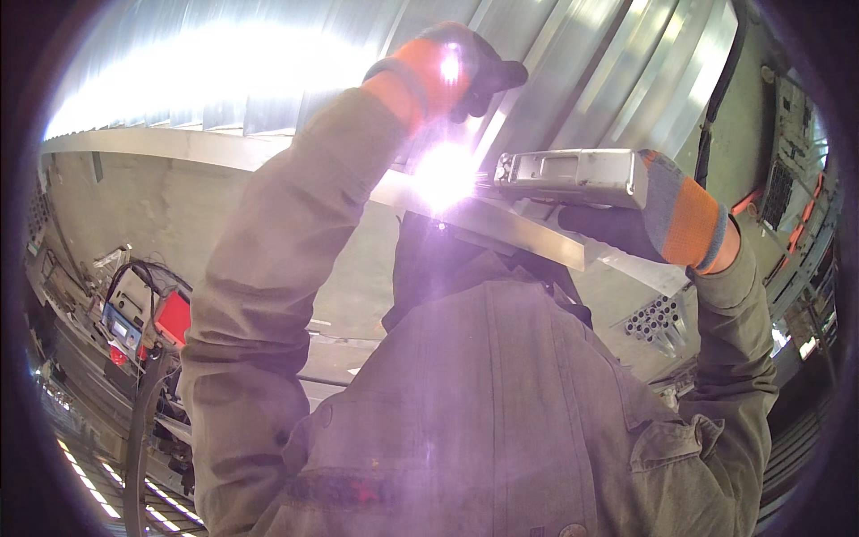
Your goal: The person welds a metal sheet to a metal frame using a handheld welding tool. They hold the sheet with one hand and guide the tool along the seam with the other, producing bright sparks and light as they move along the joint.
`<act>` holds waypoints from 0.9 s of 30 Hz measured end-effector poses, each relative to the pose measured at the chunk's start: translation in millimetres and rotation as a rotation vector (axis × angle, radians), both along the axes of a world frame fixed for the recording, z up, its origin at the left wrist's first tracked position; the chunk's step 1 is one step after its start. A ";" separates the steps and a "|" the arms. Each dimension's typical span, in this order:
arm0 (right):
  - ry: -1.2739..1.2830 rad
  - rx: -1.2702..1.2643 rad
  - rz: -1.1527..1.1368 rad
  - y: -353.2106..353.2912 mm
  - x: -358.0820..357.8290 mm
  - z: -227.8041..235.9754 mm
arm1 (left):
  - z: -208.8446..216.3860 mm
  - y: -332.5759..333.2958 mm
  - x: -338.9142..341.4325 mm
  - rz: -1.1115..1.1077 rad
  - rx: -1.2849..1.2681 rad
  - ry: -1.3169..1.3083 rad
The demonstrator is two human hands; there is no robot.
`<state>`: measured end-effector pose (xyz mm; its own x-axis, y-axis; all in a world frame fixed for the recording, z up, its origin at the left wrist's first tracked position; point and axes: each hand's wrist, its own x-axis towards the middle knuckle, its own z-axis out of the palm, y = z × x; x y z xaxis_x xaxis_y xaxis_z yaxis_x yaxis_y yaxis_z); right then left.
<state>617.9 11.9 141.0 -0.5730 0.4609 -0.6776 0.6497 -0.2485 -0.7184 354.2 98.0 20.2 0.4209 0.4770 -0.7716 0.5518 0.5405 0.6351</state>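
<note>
My right hand (676, 215), in a grey and orange glove, is closed round a boxy silver welding gun (573, 175). The gun's tip points left into a blinding white-violet glare (445, 179), which hides the spot it meets. A flat metal strip (528, 234) slopes down to the right from the glare, just below the gun. Above the glare is my left hand (456, 72), in an orange and dark glove, with fingers curled in front of a ribbed metal panel (573, 80). Whatever those fingers hold, if anything, is hidden.
A pale metal edge (170, 146) runs along the panel's lower left. A red-and-blue machine (172, 315) with cables stands at the left, beside a dark strap or hose (141, 438). Lower right of the strip is a metal piece with round holes (655, 320).
</note>
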 end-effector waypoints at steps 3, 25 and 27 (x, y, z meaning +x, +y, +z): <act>-0.034 -0.003 0.033 1.9 0.0 5.3 | -4.0 2.3 13.7 -0.072 -0.052 0.029; -0.076 0.070 -0.152 -10.7 19.1 50.8 | -20.0 23.7 54.2 -0.568 -0.014 0.321; -0.075 0.084 -0.162 -20.3 38.4 55.5 | -33.1 20.9 59.1 -0.545 0.019 0.355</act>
